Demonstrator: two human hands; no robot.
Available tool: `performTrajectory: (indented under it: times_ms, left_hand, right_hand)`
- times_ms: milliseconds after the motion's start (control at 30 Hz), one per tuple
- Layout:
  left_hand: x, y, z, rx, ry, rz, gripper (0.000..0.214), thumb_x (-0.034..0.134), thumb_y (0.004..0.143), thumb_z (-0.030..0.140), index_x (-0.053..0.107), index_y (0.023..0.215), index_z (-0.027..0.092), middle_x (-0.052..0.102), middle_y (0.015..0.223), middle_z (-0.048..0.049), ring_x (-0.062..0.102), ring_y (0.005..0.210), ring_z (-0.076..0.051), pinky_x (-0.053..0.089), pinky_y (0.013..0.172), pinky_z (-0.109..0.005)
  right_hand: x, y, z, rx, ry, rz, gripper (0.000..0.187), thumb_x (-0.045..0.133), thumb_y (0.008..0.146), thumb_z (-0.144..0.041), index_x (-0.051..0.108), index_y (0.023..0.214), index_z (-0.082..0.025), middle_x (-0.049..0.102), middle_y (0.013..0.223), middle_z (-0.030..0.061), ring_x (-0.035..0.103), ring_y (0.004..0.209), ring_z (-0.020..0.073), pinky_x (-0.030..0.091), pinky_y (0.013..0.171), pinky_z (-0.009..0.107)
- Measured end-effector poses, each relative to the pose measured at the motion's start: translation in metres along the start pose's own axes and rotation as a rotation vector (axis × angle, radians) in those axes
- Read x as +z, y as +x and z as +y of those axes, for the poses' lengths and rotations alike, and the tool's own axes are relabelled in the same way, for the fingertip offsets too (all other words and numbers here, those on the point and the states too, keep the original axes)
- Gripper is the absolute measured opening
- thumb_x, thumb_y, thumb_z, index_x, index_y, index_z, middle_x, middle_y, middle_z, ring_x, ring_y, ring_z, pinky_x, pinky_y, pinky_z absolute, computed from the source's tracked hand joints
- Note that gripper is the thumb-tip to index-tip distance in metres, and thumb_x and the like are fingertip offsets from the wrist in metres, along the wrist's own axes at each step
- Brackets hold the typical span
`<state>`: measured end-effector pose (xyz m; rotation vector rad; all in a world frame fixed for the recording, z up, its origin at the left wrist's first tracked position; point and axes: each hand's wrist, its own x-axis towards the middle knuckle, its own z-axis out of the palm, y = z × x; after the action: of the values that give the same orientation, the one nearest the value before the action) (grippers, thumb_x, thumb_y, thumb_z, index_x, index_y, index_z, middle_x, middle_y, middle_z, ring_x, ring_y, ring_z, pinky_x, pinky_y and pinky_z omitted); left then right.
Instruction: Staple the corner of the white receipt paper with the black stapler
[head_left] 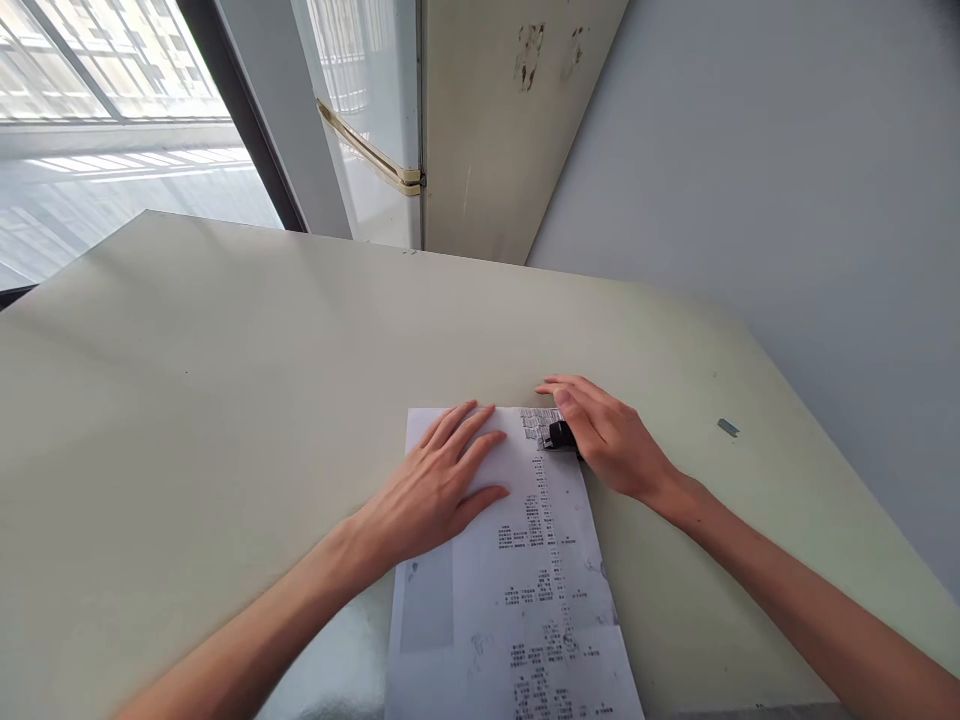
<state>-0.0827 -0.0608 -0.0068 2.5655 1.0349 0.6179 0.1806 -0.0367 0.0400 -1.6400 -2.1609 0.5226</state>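
Printed sheets of paper (517,600) lie on the table, with small rows of text and a dark patterned block in the top right corner. My left hand (442,480) rests flat on the upper left part of the paper, fingers spread. At the top right corner, my right hand (611,435) is closed around a black stapler (561,435). The stapler's front end sits over the paper's edge, and most of its body is hidden behind the hand.
The pale table (262,370) extends around the paper. On its right side lies a small grey strip (727,428). Beyond the far edge stand a fridge (480,130) and a window (127,120); a plain wall (780,160) runs along the right.
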Motion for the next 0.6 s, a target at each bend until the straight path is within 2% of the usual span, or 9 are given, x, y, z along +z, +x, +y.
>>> performTrajectory:
  times_ms: [100, 200, 367, 467, 600]
  left_hand:
    - [-0.009, 0.001, -0.005, -0.005, 0.005, -0.005, 0.052, 0.055, 0.106, 0.052, 0.049, 0.150, 0.024, 0.041, 0.168, -0.0129, 0.030, 0.159, -0.035, 0.040, 0.125, -0.059]
    - [-0.021, 0.002, -0.015, -0.026, 0.025, -0.007, 0.054, 0.054, 0.106, 0.054, 0.048, 0.151, 0.025, 0.042, 0.167, -0.0122, 0.033, 0.158, -0.035, 0.040, 0.124, -0.060]
    - [-0.032, 0.002, -0.035, -0.201, 0.116, 0.097, 0.047, 0.048, 0.108, 0.051, 0.050, 0.147, 0.025, 0.056, 0.151, -0.0118, 0.047, 0.143, -0.033, 0.044, 0.119, -0.059]
    - [-0.035, 0.002, -0.043, -0.317, 0.180, 0.146, 0.044, 0.046, 0.108, 0.052, 0.056, 0.138, 0.022, 0.058, 0.138, -0.0139, 0.050, 0.131, -0.034, 0.046, 0.113, -0.059]
    - [-0.037, 0.004, -0.047, -0.394, 0.191, 0.154, 0.040, 0.051, 0.104, 0.057, 0.059, 0.121, 0.021, 0.056, 0.127, -0.0130, 0.049, 0.124, -0.033, 0.047, 0.109, -0.057]
  right_hand:
    - [0.001, -0.014, 0.009, -0.078, 0.071, 0.091, 0.042, 0.029, 0.113, -0.040, 0.069, 0.122, -0.029, 0.069, 0.140, 0.0037, 0.063, 0.132, 0.0254, 0.051, 0.109, 0.046]
    - [0.006, -0.031, 0.025, -0.136, 0.087, 0.152, 0.035, 0.036, 0.113, -0.039, 0.063, 0.131, -0.030, 0.070, 0.137, 0.0050, 0.064, 0.128, 0.0255, 0.050, 0.110, 0.047]
    - [0.010, -0.054, 0.051, -0.135, 0.100, 0.130, 0.034, 0.048, 0.109, -0.043, 0.055, 0.140, -0.032, 0.067, 0.138, 0.0065, 0.064, 0.127, 0.0259, 0.053, 0.107, 0.045]
    - [0.010, -0.057, 0.058, -0.099, 0.104, 0.126, 0.034, 0.049, 0.108, -0.044, 0.054, 0.140, -0.033, 0.068, 0.136, 0.0065, 0.065, 0.125, 0.0265, 0.054, 0.105, 0.046]
    - [0.010, -0.048, 0.060, -0.090, 0.104, 0.158, 0.030, 0.049, 0.108, -0.045, 0.056, 0.134, -0.033, 0.071, 0.130, 0.0058, 0.067, 0.119, 0.0269, 0.054, 0.103, 0.045]
